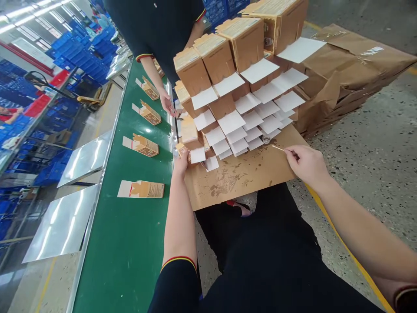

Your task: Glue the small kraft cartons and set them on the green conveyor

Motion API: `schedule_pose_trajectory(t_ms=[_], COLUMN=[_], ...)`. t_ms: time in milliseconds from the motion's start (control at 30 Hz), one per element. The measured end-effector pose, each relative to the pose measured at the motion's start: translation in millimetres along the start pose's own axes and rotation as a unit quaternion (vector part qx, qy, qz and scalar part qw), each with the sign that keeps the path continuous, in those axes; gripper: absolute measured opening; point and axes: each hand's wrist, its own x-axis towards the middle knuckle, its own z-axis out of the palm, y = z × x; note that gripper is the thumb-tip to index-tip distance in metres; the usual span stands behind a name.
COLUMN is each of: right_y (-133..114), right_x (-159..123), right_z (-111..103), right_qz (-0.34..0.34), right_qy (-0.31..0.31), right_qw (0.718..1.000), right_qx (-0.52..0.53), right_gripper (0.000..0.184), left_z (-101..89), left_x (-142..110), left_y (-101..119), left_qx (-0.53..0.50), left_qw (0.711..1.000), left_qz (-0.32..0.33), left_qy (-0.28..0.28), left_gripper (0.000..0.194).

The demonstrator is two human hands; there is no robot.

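Observation:
My left hand [181, 163] is closed around a small brown carton [181, 149] at the left edge of a stack. A white flap [197, 155] sticks out beside that hand. In a pinch, my right hand [306, 165] holds a thin pale stick [278, 148] pointing left above a brown board [241, 180]. Close to the stick's tip stands a small clear round dish [266, 140]. Stacked brown cartons [249, 43] fill the board's far part, their white flaps [232, 123] facing me. Dark wet-looking spots mark the board.
Along my left runs a green conveyor belt [130, 252] with several flat-topped cartons [148, 189] on it. Across the stack, a co-worker's hand [167, 104] reaches near the belt's edge. A brown paper-wrapped pile [345, 65] stands at right. Blue crates [68, 48] are stacked far left.

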Motion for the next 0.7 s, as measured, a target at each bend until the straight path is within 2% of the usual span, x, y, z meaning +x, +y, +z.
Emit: schedule_pose_trajectory(t_ms=[67, 133, 233, 300, 367, 433, 567, 700], right_y=[3, 5, 7, 10, 13, 15, 13, -1], right_x=[17, 32, 48, 57, 64, 68, 60, 27], right_z=[4, 8, 14, 17, 19, 20, 14, 8], right_qz=[-0.020, -0.034, -0.047, -0.057, -0.065, -0.072, -0.060, -0.006], right_qy=[-0.022, -0.041, -0.065, -0.079, -0.084, -0.084, -0.064, -0.041], right_qw=[1.000, 0.998, 0.995, 0.993, 0.992, 0.992, 0.995, 0.999], right_qx=[-0.008, -0.024, -0.055, -0.063, -0.060, -0.059, -0.037, 0.019], right_gripper=[0.027, 0.026, 0.024, 0.022, 0.023, 0.026, 0.026, 0.021], left_z=[-16.5, -40.7, -76.5, -90.2, -92.2, -85.1, -66.2, -63.9], left_x=[-24, -55, -104, -130, -148, -157, -162, -175], left_y=[-11, -27, -51, -62, -67, -68, -62, -53], left_qx=[-0.018, -0.069, -0.151, -0.179, -0.195, -0.217, -0.282, -0.354], left_qw=[0.999, 0.996, 0.987, 0.982, 0.978, 0.973, 0.958, 0.926], left_qz=[-0.022, -0.013, 0.019, 0.041, 0.055, 0.057, 0.030, -0.017], left_qy=[0.029, 0.057, 0.047, 0.044, 0.057, 0.054, -0.044, -0.130], left_gripper=[0.043, 0.050, 0.064, 0.071, 0.075, 0.080, 0.094, 0.099])
